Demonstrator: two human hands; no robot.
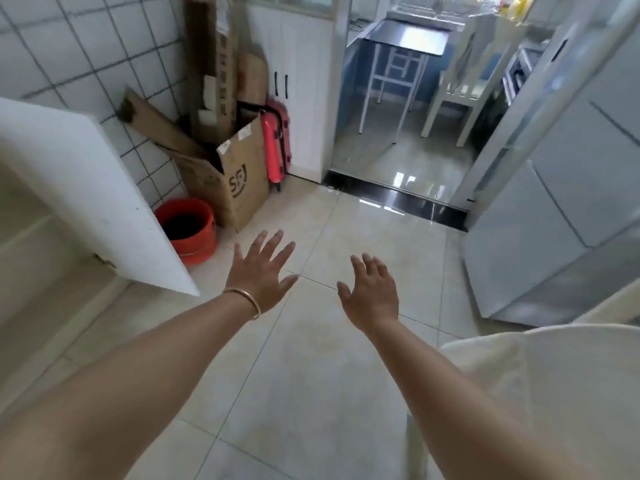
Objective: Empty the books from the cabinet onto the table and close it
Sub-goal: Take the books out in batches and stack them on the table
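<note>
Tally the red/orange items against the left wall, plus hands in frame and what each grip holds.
Orange bucket: 1
Red suitcase: 1
Hands: 2, left hand and right hand, each grip open and empty, fingers spread above the floor
Total: 4

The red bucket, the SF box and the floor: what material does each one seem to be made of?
Bucket: probably plastic, with a smooth, even red wall and a rolled rim.
Box: corrugated cardboard, matte brown, with creased flaps and stuck labels.
Floor: glazed ceramic or similar tile, beige and glossy, with grout lines and bright reflections near the doorway.
</note>
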